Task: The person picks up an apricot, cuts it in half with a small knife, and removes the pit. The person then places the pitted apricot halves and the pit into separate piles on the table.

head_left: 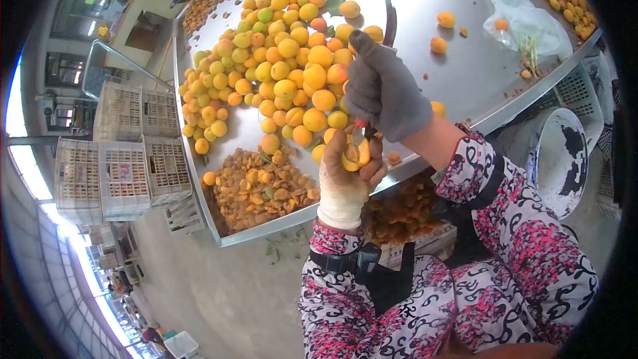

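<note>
My left hand [343, 179], in a white glove, holds a yellow apricot [355, 154] at the near edge of a metal table [458, 73]. My right hand [382, 90], in a grey glove, grips a small red-handled knife [362, 129] whose blade meets the fruit. A large heap of yellow and orange apricots [286, 73] lies just beyond my hands. A pile of brown pits and scraps [262, 189] sits on the table left of my left hand.
Loose apricots [442, 30] and a clear plastic bag [525, 23] lie on the right of the table. White plastic crates [123, 153] are stacked at left. A crate of cut fruit [402, 216] sits under the table edge, and a white basin [561, 159] at right.
</note>
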`<state>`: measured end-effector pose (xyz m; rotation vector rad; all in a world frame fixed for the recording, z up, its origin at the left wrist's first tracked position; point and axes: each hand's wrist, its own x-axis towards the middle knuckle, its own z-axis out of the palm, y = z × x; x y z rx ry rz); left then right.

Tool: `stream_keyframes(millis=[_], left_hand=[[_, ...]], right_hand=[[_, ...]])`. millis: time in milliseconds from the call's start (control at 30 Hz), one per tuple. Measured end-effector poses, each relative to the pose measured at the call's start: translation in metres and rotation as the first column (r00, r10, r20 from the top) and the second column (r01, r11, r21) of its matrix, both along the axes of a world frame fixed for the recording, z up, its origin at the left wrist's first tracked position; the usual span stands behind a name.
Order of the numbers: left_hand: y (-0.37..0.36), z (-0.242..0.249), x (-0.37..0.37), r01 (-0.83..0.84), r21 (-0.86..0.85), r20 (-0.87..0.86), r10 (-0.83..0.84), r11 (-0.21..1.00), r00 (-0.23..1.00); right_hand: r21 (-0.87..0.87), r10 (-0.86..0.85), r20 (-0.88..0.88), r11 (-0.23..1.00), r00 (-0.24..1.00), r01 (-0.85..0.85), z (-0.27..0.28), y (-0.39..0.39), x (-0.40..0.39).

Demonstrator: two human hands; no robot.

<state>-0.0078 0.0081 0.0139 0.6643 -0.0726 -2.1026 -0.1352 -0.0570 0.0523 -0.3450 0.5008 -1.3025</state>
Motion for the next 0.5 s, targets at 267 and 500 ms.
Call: stream_keyframes(millis=[267,500], left_hand=[[0.001,-0.03,-0.002,-0.094,-0.144,-0.148,0.073,0.985,0.986],[0.018,0.014,-0.015,-0.13,-0.37,0.445,0.298,0.92,0.845]], right_hand=[[-0.079,-0.034,-0.213,0.997,0.977,0.018,-0.009,0.001,0.007],[-0.353,-0.107,-0.613,0.923,0.783,-0.15,-0.009,0.012,0.01]])
